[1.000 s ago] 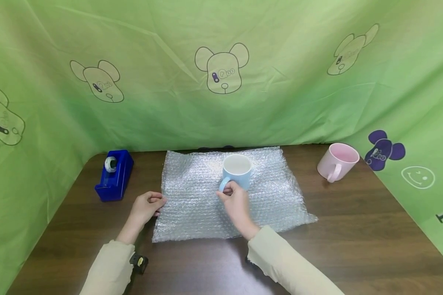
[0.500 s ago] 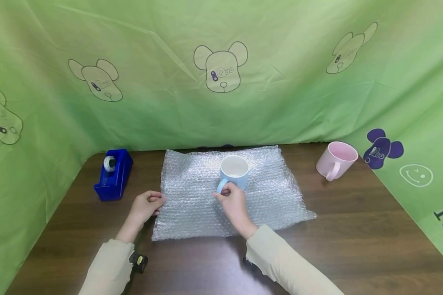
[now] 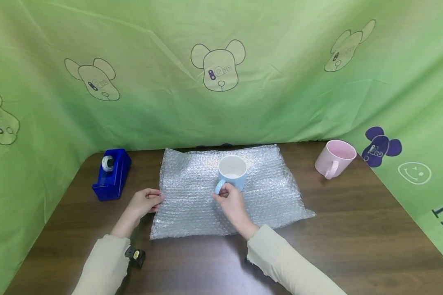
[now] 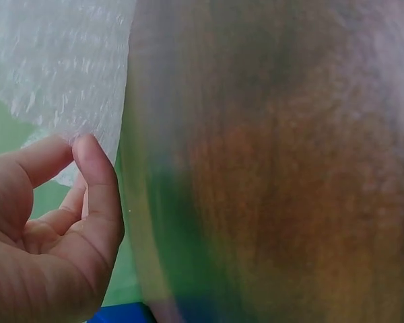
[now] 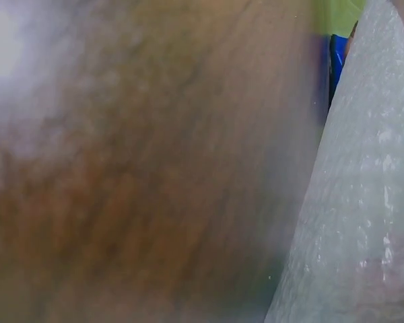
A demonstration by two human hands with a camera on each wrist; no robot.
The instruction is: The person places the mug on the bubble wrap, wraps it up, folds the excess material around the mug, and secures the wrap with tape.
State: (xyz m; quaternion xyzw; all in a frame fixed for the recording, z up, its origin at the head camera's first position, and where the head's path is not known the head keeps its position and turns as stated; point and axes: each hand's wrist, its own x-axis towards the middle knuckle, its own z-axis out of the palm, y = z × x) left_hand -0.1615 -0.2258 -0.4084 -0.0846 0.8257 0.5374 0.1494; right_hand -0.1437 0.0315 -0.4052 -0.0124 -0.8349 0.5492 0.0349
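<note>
Head view: green cloth (image 3: 273, 106) is hanging across the frame's 12 o'clock half. Below it, a brown table (image 3: 354, 237) is filling the 6 o'clock side. Bubble wrap (image 3: 192, 217) is lying spread out mid-table, lightly crinkled. Pale sleeves (image 3: 288, 262) are reaching in from 5 and 7 o'clock. Blue tape dispenser (image 3: 112, 186) is sitting off the wrap at its 9 o'clock. Pink mug (image 3: 326, 162) is standing off the wrap between 2 and 3, mouth up. Blue mug (image 3: 234, 176) is sitting over the wrap, a bit toward 12 from its centre, mouth up; can't tell if the base is touching. Right hand (image 3: 232, 201), at the blue mug's 6 o'clock, is gripping its handle, fingers closed down to handle thickness. Left hand (image 3: 146, 200) is pinching the wrap's 9 o'clock edge, thumb and finger tips meeting. White tape roll (image 3: 107, 163) is resting in the dispenser.
</note>
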